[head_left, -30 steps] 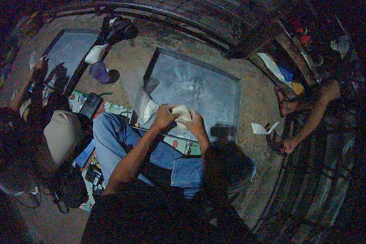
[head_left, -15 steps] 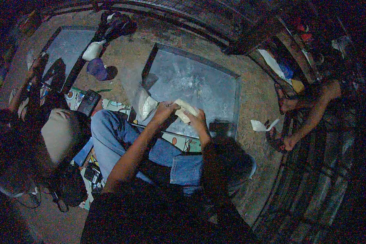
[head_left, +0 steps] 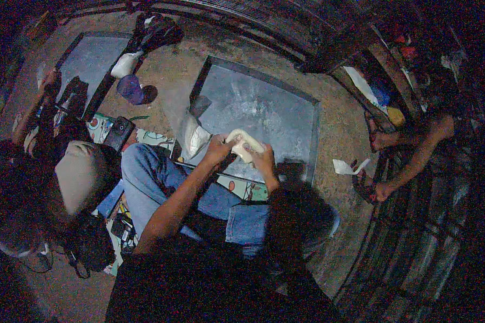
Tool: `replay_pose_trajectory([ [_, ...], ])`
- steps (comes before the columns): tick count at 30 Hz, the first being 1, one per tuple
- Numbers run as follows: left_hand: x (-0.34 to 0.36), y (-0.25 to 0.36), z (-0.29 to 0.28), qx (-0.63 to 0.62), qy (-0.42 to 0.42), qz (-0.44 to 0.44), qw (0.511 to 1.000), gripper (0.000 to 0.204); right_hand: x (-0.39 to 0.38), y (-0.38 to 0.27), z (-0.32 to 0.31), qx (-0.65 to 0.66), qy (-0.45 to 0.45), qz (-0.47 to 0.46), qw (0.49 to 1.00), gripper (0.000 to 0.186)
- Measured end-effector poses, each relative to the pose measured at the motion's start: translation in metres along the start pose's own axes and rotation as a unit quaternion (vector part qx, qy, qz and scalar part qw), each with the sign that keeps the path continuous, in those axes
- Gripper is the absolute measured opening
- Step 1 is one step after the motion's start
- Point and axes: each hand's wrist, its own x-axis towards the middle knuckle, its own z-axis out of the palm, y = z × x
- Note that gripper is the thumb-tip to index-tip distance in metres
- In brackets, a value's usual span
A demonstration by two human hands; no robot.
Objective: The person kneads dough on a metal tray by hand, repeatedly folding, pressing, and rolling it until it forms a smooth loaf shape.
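Cream-coloured and soft by the look of it, the bent piece (head_left: 241, 152) is held up in front of the person's lap, over the near part of a shallow tray (head_left: 280, 116). From where I stand it looks like dough, though the dimness leaves me unsure. The left hand (head_left: 218, 149) has its left end, fingers curled in and thumb laid against it; the right hand (head_left: 263, 160) has the other end in a like half-closed grip. Its middle arches up between the two.

To work it well, I'd press evenly with both thumbs and let the fingers underneath bear the weight, since a hard pull from one side might thin or tear that arch. Small turns between squeezes would likely keep the thickness even, and low over the tray seems the right place, so any crumbs drop inside.

Grey-white smears mark the tray's floor. By its near left corner sits a clear bag (head_left: 198, 140) with something white inside, close to the left wrist; I'd keep that elbow clear of it. Farther left lie a phone (head_left: 119, 133) and a purple container (head_left: 130, 90). Beyond, a co-worker's hand (head_left: 49, 81) is beside another tray (head_left: 94, 54).
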Motion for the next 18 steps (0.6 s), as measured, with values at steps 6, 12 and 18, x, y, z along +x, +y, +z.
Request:
replay_pose_trajectory([
  [6,-0.013,0.026,-0.01,0.083,0.041,0.01,0.996,0.026,0.012,0.008,0.006,0.026,-0.187,0.003,0.982,0.033],
  [12,-0.005,0.021,-0.004,0.146,-0.009,0.07,0.987,0.026,0.032,0.036,-0.009,-0.17,0.018,-0.222,0.96,0.028],
  [18,-0.009,0.011,0.004,0.235,-0.04,0.092,0.967,0.028,0.003,-0.019,0.0,-0.217,0.061,-0.15,0.963,0.042],
])
